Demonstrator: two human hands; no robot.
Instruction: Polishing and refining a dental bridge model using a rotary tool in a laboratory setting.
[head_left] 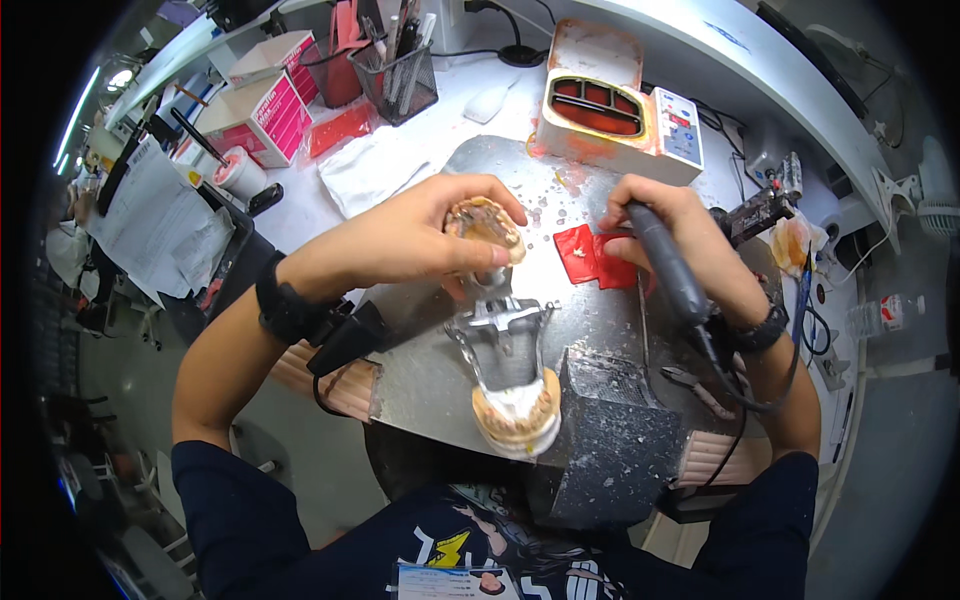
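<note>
My left hand (pixel 428 222) is closed around a dental cast (pixel 482 225), whose arch of teeth and amber-coloured palate face up. Just below it stands the metal frame of a dental articulator (pixel 507 318), swung open, with a second cast (pixel 518 410) of cream teeth at its near end. My right hand (pixel 675 215) grips a thick dark grey handpiece (pixel 668 262) with a cable at its rear. Its fingertips are at two pieces of red wax (pixel 575 253), one bearing a small pale bit. Whether they touch the wax is hidden.
A wax heater (pixel 605 115) with red compartments stands at the back, lid raised. Pink-and-white boxes (pixel 262 115), a mesh pen holder (pixel 397 85) and a white cloth (pixel 375 170) lie back left. A dusty dark block (pixel 612 430) juts from the near edge; pliers (pixel 700 390) lie right.
</note>
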